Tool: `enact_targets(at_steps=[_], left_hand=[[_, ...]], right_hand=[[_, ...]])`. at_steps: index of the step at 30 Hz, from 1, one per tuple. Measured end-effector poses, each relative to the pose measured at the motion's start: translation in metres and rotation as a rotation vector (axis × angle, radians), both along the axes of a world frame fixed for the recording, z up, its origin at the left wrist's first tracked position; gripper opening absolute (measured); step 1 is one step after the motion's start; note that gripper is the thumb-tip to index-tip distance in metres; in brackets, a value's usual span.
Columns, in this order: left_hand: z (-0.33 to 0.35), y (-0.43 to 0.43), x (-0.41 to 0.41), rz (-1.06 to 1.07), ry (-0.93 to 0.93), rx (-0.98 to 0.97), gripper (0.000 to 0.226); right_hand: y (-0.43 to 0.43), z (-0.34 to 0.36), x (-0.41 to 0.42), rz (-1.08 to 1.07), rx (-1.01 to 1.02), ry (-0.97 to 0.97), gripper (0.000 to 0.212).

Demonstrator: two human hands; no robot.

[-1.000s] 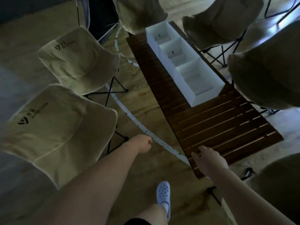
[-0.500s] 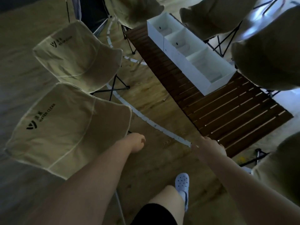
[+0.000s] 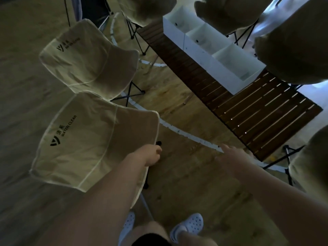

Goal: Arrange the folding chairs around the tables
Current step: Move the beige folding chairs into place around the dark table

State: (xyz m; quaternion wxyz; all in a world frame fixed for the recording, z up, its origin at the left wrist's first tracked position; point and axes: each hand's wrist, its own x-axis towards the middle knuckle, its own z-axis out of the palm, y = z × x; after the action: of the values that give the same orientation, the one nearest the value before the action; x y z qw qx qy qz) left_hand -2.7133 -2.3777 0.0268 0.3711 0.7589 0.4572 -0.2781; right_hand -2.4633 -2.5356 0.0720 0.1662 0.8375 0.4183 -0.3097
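Observation:
The nearest beige folding chair [image 3: 92, 144], printed WATER CLEAR, stands at the lower left. My left hand [image 3: 151, 155] is curled at the chair's right fabric edge, beside a black frame joint; its fingertips are hidden. My right hand [image 3: 230, 158] hovers open with its fingers spread over the floor, just short of the near corner of the dark slatted table [image 3: 257, 114]. A second beige chair [image 3: 92, 59] stands behind the first. More beige chairs ring the table at the top [image 3: 142, 9], top right [image 3: 292, 47] and right edge [image 3: 312, 162].
A long white box with three compartments [image 3: 213, 50] lies on the table. A curved white line [image 3: 186, 134] crosses the wooden floor between the left chairs and the table. My feet in white clogs [image 3: 188, 226] are at the bottom.
The view has moved forward and left toward the nearest chair. My left hand, apart from the chair a second ago, now lies at its right edge. My right hand stays near the table corner.

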Motion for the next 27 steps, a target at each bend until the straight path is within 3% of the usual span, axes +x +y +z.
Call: enact_targets(at_steps=[6,11,17,27], left_hand=[[0.010,0.039,-0.076,-0.076,-0.052,0.063,0.038],[0.013,0.084,-0.175,-0.191,-0.028,0.159,0.041],[0.027,0.133,-0.274,-0.168,-0.075,0.210,0.037],[0.056,0.127,-0.365,-0.177,-0.091,0.230,0.038]], right_hand=[[0.037,-0.001,-0.083,-0.051,-0.013,-0.029,0.058],[0.068,-0.011,-0.190,-0.173,0.011,0.059,0.056],[0.087,-0.004,-0.307,-0.207,0.073,0.094,0.055],[0.078,0.027,-0.392,-0.162,0.183,0.041,0.039]])
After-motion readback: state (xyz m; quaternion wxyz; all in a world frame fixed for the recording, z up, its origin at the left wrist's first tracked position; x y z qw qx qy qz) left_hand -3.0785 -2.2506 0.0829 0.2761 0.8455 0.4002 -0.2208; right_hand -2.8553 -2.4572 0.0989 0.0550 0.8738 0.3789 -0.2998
